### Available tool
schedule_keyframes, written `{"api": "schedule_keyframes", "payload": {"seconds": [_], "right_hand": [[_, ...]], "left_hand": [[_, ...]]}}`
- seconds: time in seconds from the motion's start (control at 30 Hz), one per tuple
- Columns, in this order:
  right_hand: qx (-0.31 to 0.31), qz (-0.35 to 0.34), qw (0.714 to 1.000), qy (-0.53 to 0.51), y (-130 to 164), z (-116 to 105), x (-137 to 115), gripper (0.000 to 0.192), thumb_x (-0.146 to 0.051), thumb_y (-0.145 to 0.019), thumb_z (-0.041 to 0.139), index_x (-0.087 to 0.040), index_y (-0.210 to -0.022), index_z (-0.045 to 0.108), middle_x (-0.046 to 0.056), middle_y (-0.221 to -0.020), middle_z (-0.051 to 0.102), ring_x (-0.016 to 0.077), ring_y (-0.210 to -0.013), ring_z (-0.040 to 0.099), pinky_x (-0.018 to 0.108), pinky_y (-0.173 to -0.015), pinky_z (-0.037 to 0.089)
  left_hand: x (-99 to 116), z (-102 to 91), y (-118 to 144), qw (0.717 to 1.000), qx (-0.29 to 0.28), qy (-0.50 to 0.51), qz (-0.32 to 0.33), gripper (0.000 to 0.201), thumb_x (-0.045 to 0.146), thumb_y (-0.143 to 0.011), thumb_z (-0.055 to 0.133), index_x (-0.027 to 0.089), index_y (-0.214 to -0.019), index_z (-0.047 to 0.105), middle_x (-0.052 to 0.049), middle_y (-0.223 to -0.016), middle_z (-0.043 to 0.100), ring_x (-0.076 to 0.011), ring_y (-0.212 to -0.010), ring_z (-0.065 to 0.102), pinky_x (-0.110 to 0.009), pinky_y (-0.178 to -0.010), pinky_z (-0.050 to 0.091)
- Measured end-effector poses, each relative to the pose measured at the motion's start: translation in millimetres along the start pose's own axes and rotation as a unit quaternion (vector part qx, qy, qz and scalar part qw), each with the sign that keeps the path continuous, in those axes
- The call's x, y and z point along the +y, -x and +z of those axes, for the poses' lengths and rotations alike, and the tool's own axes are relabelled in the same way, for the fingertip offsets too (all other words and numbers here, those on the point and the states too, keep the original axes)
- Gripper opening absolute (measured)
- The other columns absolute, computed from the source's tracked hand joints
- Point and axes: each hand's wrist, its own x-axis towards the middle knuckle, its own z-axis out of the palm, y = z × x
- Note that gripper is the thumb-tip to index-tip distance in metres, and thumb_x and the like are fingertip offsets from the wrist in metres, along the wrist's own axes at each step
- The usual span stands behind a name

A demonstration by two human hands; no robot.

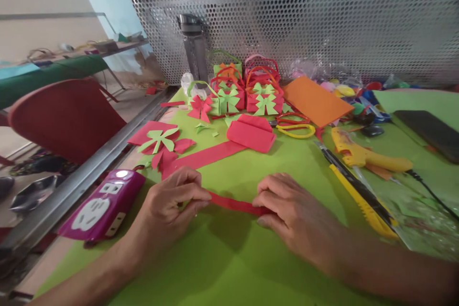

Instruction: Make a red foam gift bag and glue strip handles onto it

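A big green sheet (222,267) lies at the bottom; above it, the right hand (290,210) pinches one end of a thin red strip (233,203); the left hand (174,201) pinches the other end; the strip's long way runs sideways between them, its right end slanting a bit nearer.

The strip (233,204) is red, the sheet (215,272) lime green, the socket box (113,205) magenta with white patches, the card (317,101) orange, the glue gun (369,155) yellow, the cutter (358,198) black and yellow, the phone (428,134) black, the chair (71,117) maroon, and the panel (287,19) silver, dotted with holes.
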Motion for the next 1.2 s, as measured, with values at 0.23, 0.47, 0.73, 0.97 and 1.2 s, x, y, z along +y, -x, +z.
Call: {"api": "schedule_keyframes", "payload": {"seconds": [0.23, 0.47, 0.73, 0.97, 1.2], "right_hand": [[0.008, -0.017, 1.000, 0.003, 2, 1, -3, 0.012, -0.013, -0.077, 0.064, -0.018, -0.072, 0.054, 0.001, -0.083, 0.053, 0.0169, -0.084, 0.047, 0.035, -0.078, 0.038], [0.003, -0.024, 0.999, 0.036, 2, 2, -6, 0.012, -0.010, -0.077, 0.061, -0.016, -0.068, 0.055, 0.003, -0.079, 0.053, 0.0178, -0.080, 0.046, 0.037, -0.075, 0.038], [0.001, -0.001, 1.000, 0.010, 2, 3, -5, 0.017, -0.009, -0.082, 0.052, -0.017, -0.067, 0.054, 0.003, -0.076, 0.052, 0.0187, -0.078, 0.046, 0.038, -0.073, 0.036], [-0.003, 0.027, 0.999, 0.043, -1, 1, -8, 0.020, -0.012, -0.084, 0.046, -0.017, -0.066, 0.051, 0.004, -0.076, 0.052, 0.0195, -0.076, 0.046, 0.041, -0.074, 0.035], [-0.009, 0.038, 0.996, 0.086, -2, 1, -9, 0.019, -0.012, -0.082, 0.048, -0.018, -0.064, 0.052, 0.005, -0.077, 0.053, 0.0194, -0.075, 0.048, 0.040, -0.071, 0.036]], "left_hand": [[-1, 1.2, 1, 1.000, -0.014, -0.027, -0.002, 0.016, 0.015, -0.083, 0.053, 0.021, -0.074, 0.065, 0.001, -0.078, 0.054, -0.0088, -0.067, 0.052, -0.019, -0.057, 0.041], [-12, 2.2, 6, 0.993, -0.088, -0.023, -0.079, 0.012, 0.017, -0.080, 0.058, 0.022, -0.075, 0.067, 0.001, -0.078, 0.055, -0.0083, -0.063, 0.051, -0.020, -0.055, 0.038], [-6, 0.2, 3, 0.986, -0.108, -0.029, -0.123, 0.013, 0.022, -0.082, 0.057, 0.020, -0.075, 0.068, 0.000, -0.079, 0.057, -0.0102, -0.064, 0.052, -0.023, -0.057, 0.038], [3, 3.7, -1, 0.979, -0.098, -0.106, -0.147, 0.016, 0.022, -0.084, 0.053, 0.017, -0.070, 0.060, 0.001, -0.075, 0.057, -0.0108, -0.062, 0.050, -0.024, -0.058, 0.036], [10, 4.3, -2, 0.971, -0.104, -0.154, -0.152, 0.020, 0.022, -0.085, 0.048, 0.017, -0.067, 0.055, 0.001, -0.072, 0.056, -0.0104, -0.060, 0.049, -0.023, -0.055, 0.035]]}}
